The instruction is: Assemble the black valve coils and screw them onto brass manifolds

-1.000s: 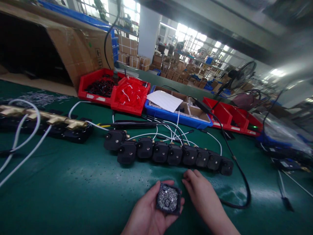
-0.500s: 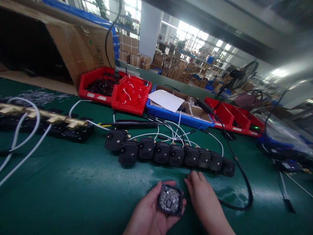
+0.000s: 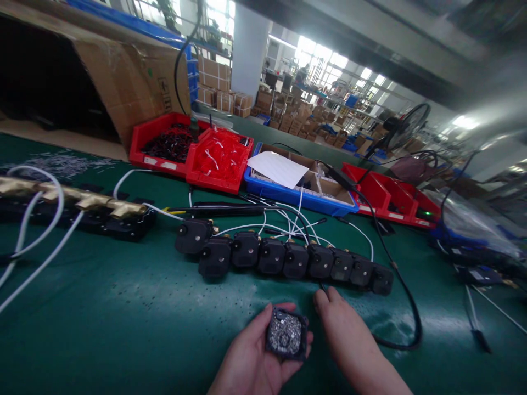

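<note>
On the upturned palm of my left hand [image 3: 253, 351] rests a small square black case [image 3: 287, 333], gripped at its sides by thumb and fingers. It is filled with many tiny silvery metal pieces, too small to name. Just to its right, my right hand [image 3: 333, 312] is closed with the fingers curled down toward the table. A thin dark tip pokes out past the fingertips; what it belongs to is hidden by the hand. Directly beyond both hands stands a row of several black housings [image 3: 270, 256] with brass fittings and white cables behind them.
Brass manifolds on black units [image 3: 127, 208] lie at the left with looping white cables. Behind stand red bins [image 3: 214, 184], a blue tray [image 3: 300, 203] with paper on it, and more red bins [image 3: 395, 214]. A thick black cord [image 3: 418, 323] loops right of my wrist.
My right hand has moved slightly to the right, still closed, and more of the thin dark tip shows. My left hand holds the case in nearly the same place.
</note>
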Available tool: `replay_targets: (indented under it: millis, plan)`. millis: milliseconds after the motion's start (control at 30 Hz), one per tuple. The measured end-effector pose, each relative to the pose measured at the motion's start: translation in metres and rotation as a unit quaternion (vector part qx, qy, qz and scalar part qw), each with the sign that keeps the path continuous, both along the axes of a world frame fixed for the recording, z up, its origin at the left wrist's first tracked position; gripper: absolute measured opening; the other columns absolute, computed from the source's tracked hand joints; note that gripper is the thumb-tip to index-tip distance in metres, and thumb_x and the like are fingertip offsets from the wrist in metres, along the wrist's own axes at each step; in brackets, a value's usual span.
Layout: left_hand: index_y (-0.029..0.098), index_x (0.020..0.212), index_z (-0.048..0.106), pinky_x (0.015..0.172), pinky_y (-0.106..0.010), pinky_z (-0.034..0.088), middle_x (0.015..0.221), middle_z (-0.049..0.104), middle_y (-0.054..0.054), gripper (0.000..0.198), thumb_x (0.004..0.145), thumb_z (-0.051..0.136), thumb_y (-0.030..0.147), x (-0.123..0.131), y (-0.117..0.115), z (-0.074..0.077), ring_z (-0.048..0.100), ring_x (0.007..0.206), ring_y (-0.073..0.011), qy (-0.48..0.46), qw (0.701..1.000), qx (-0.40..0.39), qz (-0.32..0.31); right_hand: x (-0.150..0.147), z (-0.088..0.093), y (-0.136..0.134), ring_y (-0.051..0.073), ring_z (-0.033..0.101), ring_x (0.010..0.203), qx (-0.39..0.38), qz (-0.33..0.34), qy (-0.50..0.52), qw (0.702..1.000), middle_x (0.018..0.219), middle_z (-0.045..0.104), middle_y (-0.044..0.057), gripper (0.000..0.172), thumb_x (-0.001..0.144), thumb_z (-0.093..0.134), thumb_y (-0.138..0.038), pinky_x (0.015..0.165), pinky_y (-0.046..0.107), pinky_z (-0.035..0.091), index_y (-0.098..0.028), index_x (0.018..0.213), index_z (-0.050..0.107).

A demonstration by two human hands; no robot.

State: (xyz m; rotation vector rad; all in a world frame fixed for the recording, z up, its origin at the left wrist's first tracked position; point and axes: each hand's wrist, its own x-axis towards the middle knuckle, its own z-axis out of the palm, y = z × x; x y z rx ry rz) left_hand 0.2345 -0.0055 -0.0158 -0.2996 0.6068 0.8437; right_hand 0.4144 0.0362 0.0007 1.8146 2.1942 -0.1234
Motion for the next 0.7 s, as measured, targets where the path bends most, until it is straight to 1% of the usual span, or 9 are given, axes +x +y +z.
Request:
replay_targets:
  millis: [133,200,300,367,433,500,633,700]
  plan:
    - [0.008,0.139,0.047,0.092,-0.041,0.054,0.113,0.071,-0.023,0.050,0.100,0.051,0.039,-0.001,-0.002,0.001,0.073,0.096,-0.0311,-0.005,1.000,0.006,0.002,0.001,-0.002,-0.003,0.035,0.066,0.114,0.007,0.015,-0.013,1.000,0.118,0.067,0.022,0.041,0.085,0.041,0.010,0.099,0.047,0.055,-0.010,0.108,0.070]
    - [0.008,0.138,0.047,0.092,-0.040,0.054,0.113,0.070,-0.023,0.049,0.100,0.051,0.038,0.000,-0.004,0.002,0.073,0.096,-0.0309,-0.004,1.000,0.010,0.004,0.003,-0.005,-0.005,0.034,0.065,0.116,0.008,0.017,-0.014,1.000,0.121,0.066,0.023,0.043,0.084,0.041,0.011,0.103,0.047,0.053,-0.008,0.110,0.069]
    - [0.008,0.137,0.049,0.091,-0.039,0.054,0.113,0.071,-0.022,0.048,0.100,0.052,0.038,0.002,-0.006,0.002,0.073,0.096,-0.0304,0.000,1.000,0.013,0.006,0.009,-0.009,-0.008,0.031,0.066,0.116,0.008,0.021,-0.011,1.000,0.120,0.066,0.022,0.038,0.085,0.044,0.010,0.104,0.043,0.052,-0.009,0.108,0.068]
    - [0.008,0.136,0.049,0.090,-0.039,0.054,0.110,0.071,-0.021,0.047,0.100,0.052,0.038,0.004,-0.007,0.002,0.073,0.094,-0.0300,0.000,1.000,0.009,0.010,0.012,-0.010,-0.009,0.030,0.067,0.112,0.008,0.022,-0.007,1.000,0.116,0.066,0.020,0.036,0.087,0.045,0.008,0.100,0.041,0.054,-0.011,0.108,0.067]
    - [0.008,0.136,0.049,0.091,-0.039,0.054,0.110,0.071,-0.021,0.047,0.100,0.051,0.038,0.005,-0.008,0.001,0.073,0.094,-0.0299,-0.003,1.000,0.008,0.014,0.013,-0.011,-0.009,0.028,0.070,0.103,0.009,0.022,-0.004,1.000,0.109,0.067,0.017,0.036,0.089,0.043,0.007,0.092,0.040,0.057,-0.013,0.107,0.067]
    - [0.008,0.136,0.050,0.093,-0.040,0.054,0.111,0.071,-0.020,0.047,0.099,0.052,0.038,0.007,-0.009,0.001,0.073,0.094,-0.0302,-0.005,1.000,0.009,0.017,0.012,-0.011,-0.009,0.027,0.071,0.094,0.013,0.019,-0.004,1.000,0.104,0.067,0.015,0.039,0.087,0.040,0.008,0.084,0.038,0.058,-0.015,0.104,0.066]
    - [0.009,0.134,0.051,0.091,-0.040,0.054,0.108,0.072,-0.020,0.046,0.099,0.053,0.038,0.007,-0.012,0.002,0.073,0.093,-0.0300,-0.003,1.000,0.005,0.019,0.007,-0.008,-0.009,0.029,0.072,0.090,0.016,0.015,-0.007,1.000,0.102,0.067,0.017,0.046,0.079,0.036,0.014,0.080,0.038,0.057,-0.013,0.102,0.067]
    - [0.009,0.134,0.050,0.090,-0.039,0.054,0.108,0.072,-0.020,0.046,0.099,0.053,0.038,0.006,-0.016,0.003,0.073,0.094,-0.0302,-0.004,1.000,0.001,0.014,0.005,-0.006,-0.007,0.029,0.073,0.087,0.011,0.018,-0.002,1.000,0.100,0.068,0.017,0.046,0.077,0.038,0.014,0.075,0.035,0.055,-0.013,0.101,0.067]
